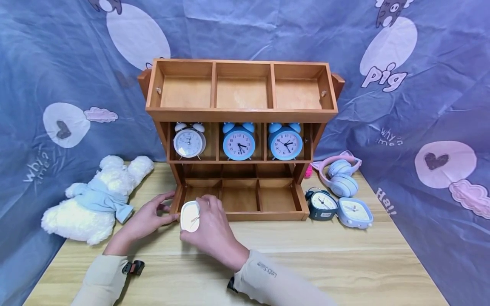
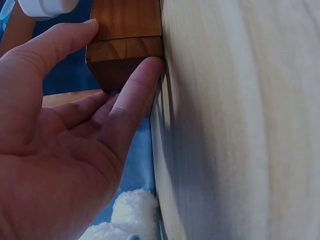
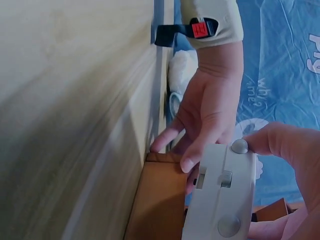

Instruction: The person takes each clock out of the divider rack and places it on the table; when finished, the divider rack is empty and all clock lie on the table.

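A white square alarm clock [image 1: 189,216] is gripped between the thumb and fingers of my right hand [image 1: 214,225], just in front of the lowest tray's left compartment. In the right wrist view the clock [image 3: 220,192] shows its side, with small switches and round silvery feet. My left hand [image 1: 150,217] holds the front left corner of the wooden shelf [image 1: 264,216], thumb and fingers on either side of the corner. On the middle tier, a white twin-bell alarm clock [image 1: 189,143] stands left of two blue twin-bell alarm clocks, one central [image 1: 239,145], one right [image 1: 285,144].
Right of the shelf, a dark green alarm clock [image 1: 322,205] stands beside a light blue square clock [image 1: 355,213]. Pink and blue headphones [image 1: 341,175] lie behind them. A white plush toy [image 1: 95,199] lies on the wooden table [image 1: 344,263] at left. Blue printed cloth [image 1: 245,25] hangs behind.
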The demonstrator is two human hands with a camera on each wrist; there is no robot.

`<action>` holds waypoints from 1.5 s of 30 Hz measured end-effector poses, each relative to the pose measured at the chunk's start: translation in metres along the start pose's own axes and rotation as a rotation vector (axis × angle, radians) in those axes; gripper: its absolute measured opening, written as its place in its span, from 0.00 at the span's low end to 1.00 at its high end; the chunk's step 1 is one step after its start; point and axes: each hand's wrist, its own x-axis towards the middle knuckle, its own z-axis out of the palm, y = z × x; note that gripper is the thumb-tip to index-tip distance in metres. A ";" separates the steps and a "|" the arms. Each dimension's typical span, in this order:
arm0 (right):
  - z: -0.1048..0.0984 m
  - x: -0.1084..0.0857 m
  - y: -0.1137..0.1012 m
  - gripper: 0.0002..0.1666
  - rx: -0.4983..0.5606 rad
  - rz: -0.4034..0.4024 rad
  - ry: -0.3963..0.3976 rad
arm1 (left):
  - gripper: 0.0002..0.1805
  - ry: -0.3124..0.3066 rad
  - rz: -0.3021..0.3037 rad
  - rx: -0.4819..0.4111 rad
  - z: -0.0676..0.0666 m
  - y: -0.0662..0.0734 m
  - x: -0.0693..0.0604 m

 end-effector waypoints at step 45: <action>0.023 -0.028 0.002 0.54 -0.079 -0.002 -0.088 | 0.46 0.003 -0.002 0.032 0.001 0.001 -0.001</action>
